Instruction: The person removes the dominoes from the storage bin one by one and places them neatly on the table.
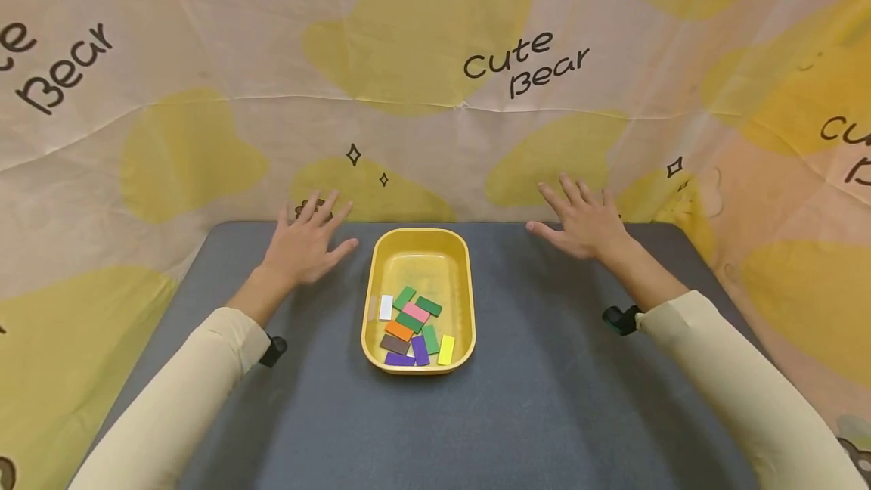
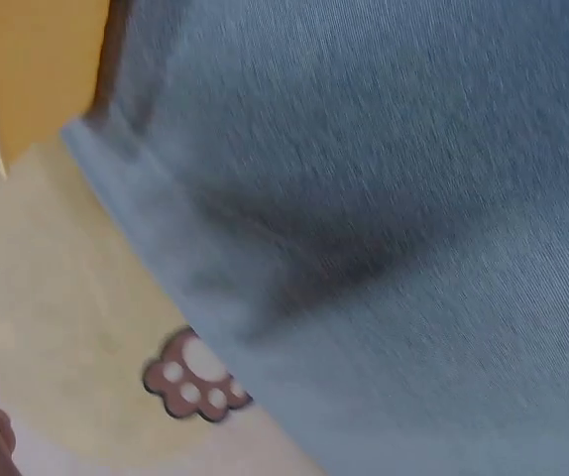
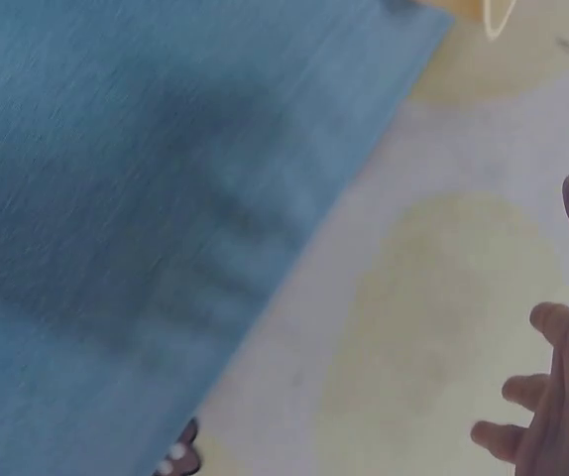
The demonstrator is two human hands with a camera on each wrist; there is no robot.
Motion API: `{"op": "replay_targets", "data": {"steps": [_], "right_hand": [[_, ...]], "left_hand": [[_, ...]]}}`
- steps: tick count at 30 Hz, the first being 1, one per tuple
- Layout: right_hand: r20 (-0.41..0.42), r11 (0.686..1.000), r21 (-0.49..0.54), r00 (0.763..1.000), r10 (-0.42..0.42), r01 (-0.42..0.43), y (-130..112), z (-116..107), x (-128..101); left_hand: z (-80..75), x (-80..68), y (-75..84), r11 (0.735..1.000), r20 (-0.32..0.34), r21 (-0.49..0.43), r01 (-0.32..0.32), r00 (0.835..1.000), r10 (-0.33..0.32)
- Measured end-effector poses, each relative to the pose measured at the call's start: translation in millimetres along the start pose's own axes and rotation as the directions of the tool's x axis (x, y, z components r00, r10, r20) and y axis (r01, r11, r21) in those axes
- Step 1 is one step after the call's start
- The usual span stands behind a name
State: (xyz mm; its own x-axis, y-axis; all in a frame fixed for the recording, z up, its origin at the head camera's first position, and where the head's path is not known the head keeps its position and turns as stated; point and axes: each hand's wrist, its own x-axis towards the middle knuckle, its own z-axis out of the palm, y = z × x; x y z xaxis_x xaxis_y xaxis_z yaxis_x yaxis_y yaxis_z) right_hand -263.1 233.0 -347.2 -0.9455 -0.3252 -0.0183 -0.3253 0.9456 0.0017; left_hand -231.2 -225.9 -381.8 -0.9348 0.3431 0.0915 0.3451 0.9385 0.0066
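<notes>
Both hands are held above the far part of the table with fingers spread and nothing in them. The left hand (image 1: 302,248) is to the left of a yellow tray (image 1: 422,239), apart from it. On the tray's other side, farther off, is the right hand (image 1: 584,225). Inside the tray's near half lie several small rectangular blocks: a white block (image 1: 385,308), a pink block (image 1: 416,313), an orange block (image 1: 398,331), a brown block (image 1: 395,345), a yellow block (image 1: 445,350), plus green and purple ones. Fingertips show at the edges of both wrist views.
A dark blue-grey table (image 1: 422,429) carries the tray near its far edge. Behind and beside it hangs a printed cloth (image 1: 422,36) with yellow patches and lettering. Dark wrist devices sit at both cuffs, such as the right camera (image 1: 621,320).
</notes>
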Motion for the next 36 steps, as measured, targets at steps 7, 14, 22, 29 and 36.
{"op": "replay_targets", "data": {"steps": [7, 14, 22, 29, 36], "right_hand": [[0.108, 0.944, 0.315, 0.985, -0.136, 0.096, -34, -6, 3], [0.106, 0.817, 0.548, 0.954, -0.282, 0.18, -63, -11, 10], [0.103, 0.642, 0.746, 0.922, -0.372, 0.176, -90, -5, 19], [0.283, 0.596, 0.801, 0.842, -0.46, 0.056, -108, 2, 27], [0.435, 0.586, 0.805, 0.764, -0.477, -0.093, -122, 8, 35]], "left_hand": [[10.8, -0.3, 23.6, 0.99, 0.091, -0.062, -0.125, 0.987, 0.131], [24.0, -8.0, 36.4, 0.976, 0.132, -0.096, -0.193, 0.97, 0.205], [35.6, -14.4, 37.7, 0.977, 0.154, -0.107, -0.183, 0.968, 0.198], [42.5, -18.7, 37.1, 0.972, 0.131, -0.138, -0.192, 0.969, 0.21], [45.3, -18.2, 36.5, 0.971, 0.127, -0.128, -0.201, 0.968, 0.217]]}}
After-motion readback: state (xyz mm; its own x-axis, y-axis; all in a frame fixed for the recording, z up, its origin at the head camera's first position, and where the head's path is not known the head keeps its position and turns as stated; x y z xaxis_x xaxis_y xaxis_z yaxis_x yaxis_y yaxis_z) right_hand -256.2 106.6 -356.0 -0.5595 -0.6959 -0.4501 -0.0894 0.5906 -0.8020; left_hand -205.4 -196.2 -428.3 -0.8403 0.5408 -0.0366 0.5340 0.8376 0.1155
